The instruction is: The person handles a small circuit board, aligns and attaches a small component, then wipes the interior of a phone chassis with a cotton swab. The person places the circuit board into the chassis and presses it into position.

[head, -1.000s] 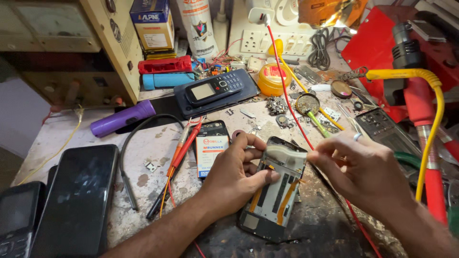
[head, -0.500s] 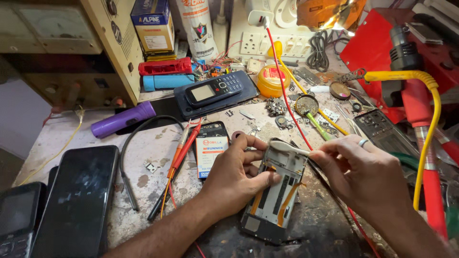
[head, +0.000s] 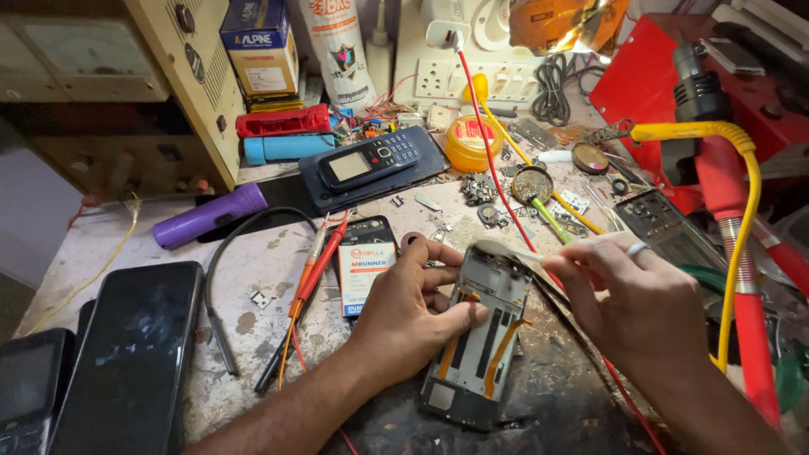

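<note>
Hands: L (head: pixel 404 316) pins opened phone (head: pixel 480 337), R (head: pixel 640 307) pinches tweezers (head: pixel 514 250).

Your opened phone frame (head: pixel 476 337) lies on the bench (head: pixel 253 270) between your hands, a boxed battery pack (head: pixel 364 268) just left of it; a keypad phone (head: pixel 371 160) sits behind, and a dark smartphone (head: pixel 126 354) lies far left

Two hands, left hand (head: pixel 404 316) and right hand (head: pixel 640 303), one opened phone frame (head: pixel 480 337), one keypad phone (head: pixel 371 160), one purple torch (head: pixel 211 216), one yellow tin (head: pixel 474 143).
</note>
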